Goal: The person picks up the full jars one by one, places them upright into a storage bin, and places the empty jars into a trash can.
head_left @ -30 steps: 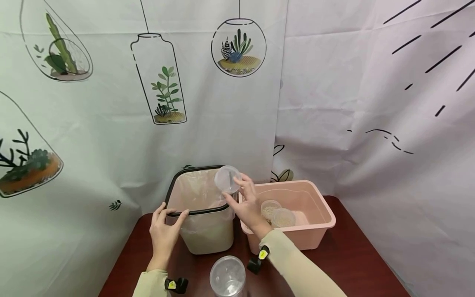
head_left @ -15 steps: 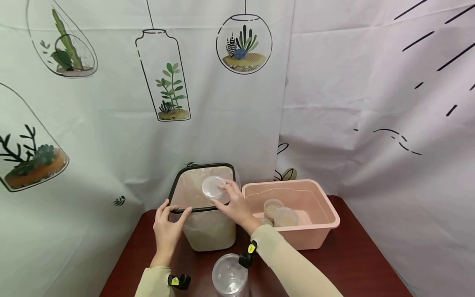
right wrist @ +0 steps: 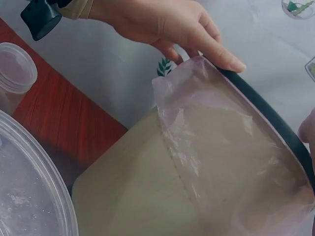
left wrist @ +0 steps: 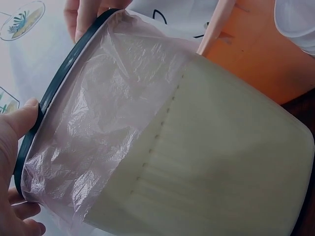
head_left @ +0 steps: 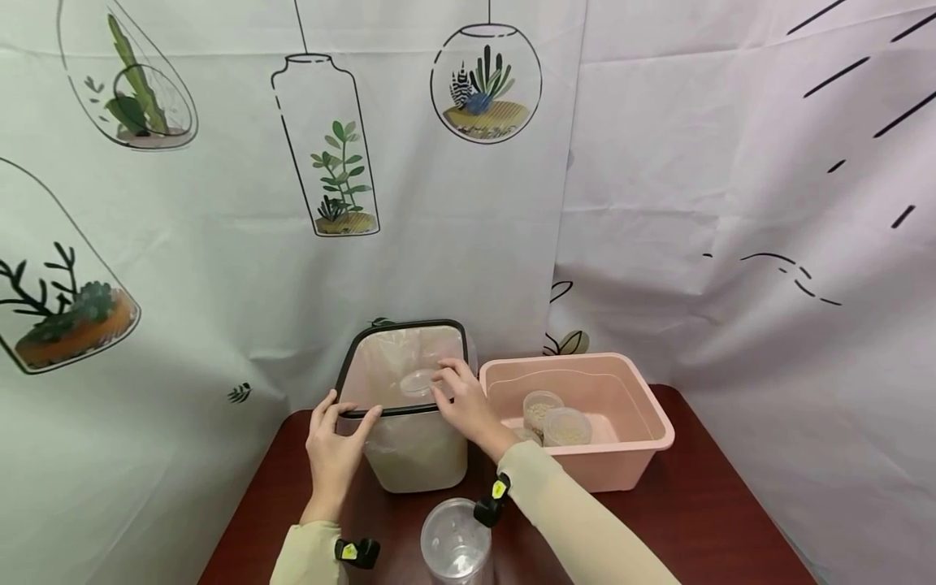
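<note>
My left hand (head_left: 338, 447) grips the black rim (head_left: 409, 409) of a cream waste bin (head_left: 417, 463) at its near left corner, thumb along the front. A pale translucent bag (left wrist: 93, 123) lines the bin and folds over the outside. My right hand (head_left: 464, 406) is over the bin's front right side, its fingertips inside the opening. There, thumb and fingers pinch the edge of a clear round lid-like plastic piece (head_left: 415, 383), which tilts within the lined bin. The fingertips hide its right edge.
To the right stands a pink tub (head_left: 585, 471) with several small clear tubs (head_left: 569, 427) of pale grains. A large clear jar (head_left: 455, 540) stands in front of the bin on the dark red table (head_left: 702, 520). A printed cloth (head_left: 468, 244) hangs close behind.
My right hand has moved left from the bin's right rim and lowered the clear round piece into the opening. The left hand keeps its hold on the rim.
</note>
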A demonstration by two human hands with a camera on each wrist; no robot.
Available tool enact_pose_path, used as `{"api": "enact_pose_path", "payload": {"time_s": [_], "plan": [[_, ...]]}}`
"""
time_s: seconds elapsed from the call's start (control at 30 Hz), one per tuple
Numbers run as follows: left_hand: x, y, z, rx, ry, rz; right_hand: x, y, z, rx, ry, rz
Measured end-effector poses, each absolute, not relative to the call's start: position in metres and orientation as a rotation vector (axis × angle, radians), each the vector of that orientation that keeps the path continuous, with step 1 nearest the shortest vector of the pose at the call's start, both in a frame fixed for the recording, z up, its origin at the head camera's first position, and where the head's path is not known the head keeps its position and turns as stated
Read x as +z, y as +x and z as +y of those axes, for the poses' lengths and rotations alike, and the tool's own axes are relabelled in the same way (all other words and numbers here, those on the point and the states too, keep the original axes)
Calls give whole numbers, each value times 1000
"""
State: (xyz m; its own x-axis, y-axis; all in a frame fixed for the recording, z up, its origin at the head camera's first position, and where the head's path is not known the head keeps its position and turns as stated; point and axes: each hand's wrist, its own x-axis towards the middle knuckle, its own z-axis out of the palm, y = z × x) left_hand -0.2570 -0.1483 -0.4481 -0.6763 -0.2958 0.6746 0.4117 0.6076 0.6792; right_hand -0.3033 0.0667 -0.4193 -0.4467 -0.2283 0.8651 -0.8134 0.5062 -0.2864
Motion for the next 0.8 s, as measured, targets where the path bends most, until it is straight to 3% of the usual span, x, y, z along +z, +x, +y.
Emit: {"api": "enact_pose_path", "payload": {"time_s": [0.8], "plan": [[-448,-258,-149,-1096,-86,-2002,-428,-265,103,995,772,-1854]]}}
